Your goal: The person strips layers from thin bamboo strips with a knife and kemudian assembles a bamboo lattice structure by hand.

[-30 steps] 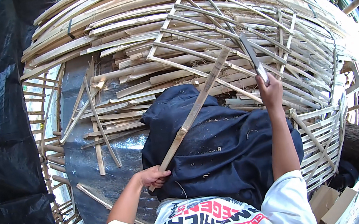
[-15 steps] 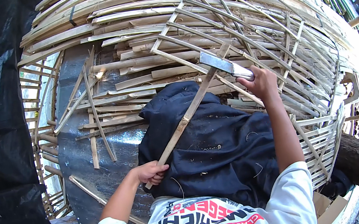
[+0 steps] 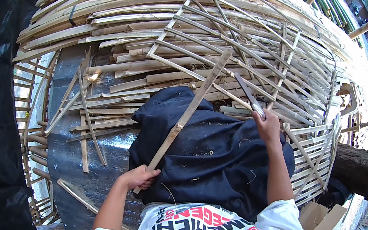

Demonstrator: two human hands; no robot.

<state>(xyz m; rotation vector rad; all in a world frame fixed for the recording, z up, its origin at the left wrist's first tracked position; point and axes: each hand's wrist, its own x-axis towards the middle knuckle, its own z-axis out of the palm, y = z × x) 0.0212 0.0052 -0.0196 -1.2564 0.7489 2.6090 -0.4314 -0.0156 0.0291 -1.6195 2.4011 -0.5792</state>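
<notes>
The split-bamboo strip [image 3: 179, 126] slants far-right over the dark cloth [image 3: 203, 166], its near end wrapped in the left hand's [image 3: 141, 176] closed fingers, seemingly to leave the rest free. To its right, the right hand [image 3: 268, 125] clasps the knife [image 3: 244, 89] by its handle, blade clear of the strip, and the cloth probably shields the legs. Beyond lie a bamboo lattice [image 3: 175, 18] and piled slats [image 3: 140, 64].

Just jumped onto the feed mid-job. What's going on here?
A person's left hand grips the near end of a bamboo strip, which slants up and right over a dark cloth. The right hand holds a knife, its blade apart from the strip. Beyond lie a wooden lattice and many stacked strips.
</notes>
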